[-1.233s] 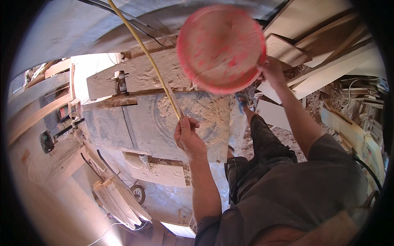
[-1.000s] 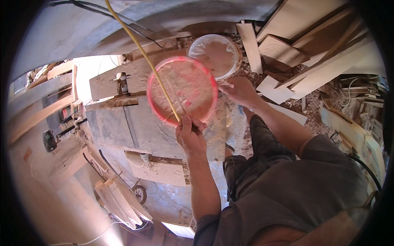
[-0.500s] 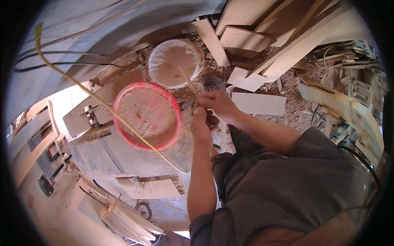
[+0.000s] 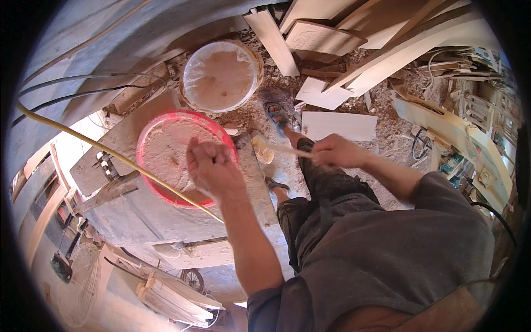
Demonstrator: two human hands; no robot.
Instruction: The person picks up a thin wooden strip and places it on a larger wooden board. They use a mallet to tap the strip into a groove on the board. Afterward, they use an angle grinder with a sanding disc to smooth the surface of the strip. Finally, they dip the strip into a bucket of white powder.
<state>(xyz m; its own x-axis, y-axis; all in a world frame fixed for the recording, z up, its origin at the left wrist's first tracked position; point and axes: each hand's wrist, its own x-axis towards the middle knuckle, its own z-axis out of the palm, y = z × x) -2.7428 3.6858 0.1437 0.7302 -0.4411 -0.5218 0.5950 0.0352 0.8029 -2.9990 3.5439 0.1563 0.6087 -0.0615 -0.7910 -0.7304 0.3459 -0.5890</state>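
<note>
My right hand (image 4: 336, 151) is closed around one end of a thin pale wooden stick (image 4: 286, 149), slightly smeared by motion. The stick points left, and its far tip appears next to a small yellowish tub (image 4: 262, 150), beside the bench edge. My left hand (image 4: 213, 167) is raised over the right side of a red-rimmed basin (image 4: 146, 145) filled with pale sawdust-like powder. Its fingers are curled in, and whatever they hold, if anything, is hidden. Behind the basin is a round white tub (image 4: 193, 91) lined with clear plastic, also holding pale powder.
A yellow hose (image 4: 110, 150) crosses in front of the basin over the grey bench (image 4: 160, 221). Boards (image 4: 326, 41) lean at the back, and a white panel (image 4: 338, 126) lies on the shavings-strewn floor. My sandalled foot (image 4: 276, 114) is near the tub.
My hands were together at the stick and have parted. The left moved left over the basin; the right drew right with the stick, which swung down from pointing at the white tub.
</note>
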